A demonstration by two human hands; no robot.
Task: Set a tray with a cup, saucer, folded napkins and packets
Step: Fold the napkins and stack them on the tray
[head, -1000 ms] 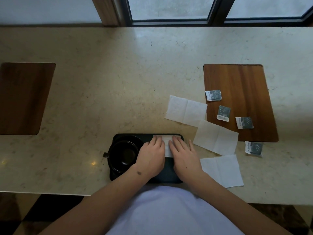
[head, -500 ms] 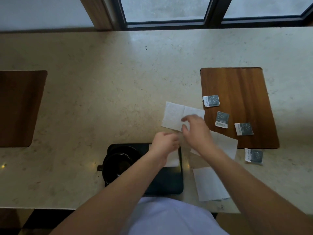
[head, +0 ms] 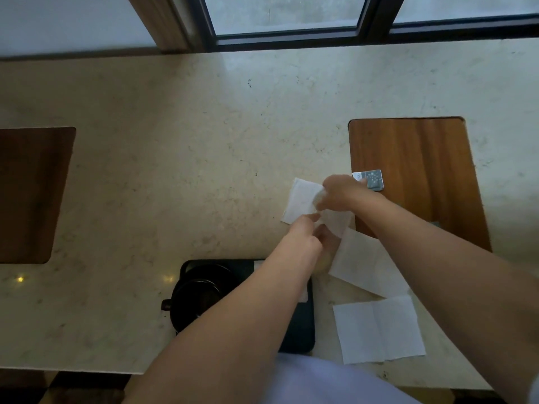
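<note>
A black tray [head: 300,330] lies at the counter's near edge with a black cup [head: 195,298] on a black saucer at its left end. A folded white napkin [head: 303,295] on the tray is mostly hidden by my left forearm. Beyond the tray, both hands hold a white napkin [head: 300,199] off the counter: my right hand [head: 341,191] pinches its top, my left hand [head: 303,231] its lower edge. Two more unfolded napkins [head: 361,263] [head: 379,328] lie to the right. A grey packet [head: 373,179] rests on the wooden board.
A wooden board [head: 414,158] is set into the stone counter [head: 175,141] at right, a darker one [head: 29,193] at left. A window frame runs along the far edge. My arms cover the other packets.
Both hands left the folded napkin on the tray and reached forward. They have taken hold of the far unfolded napkin and lifted part of it.
</note>
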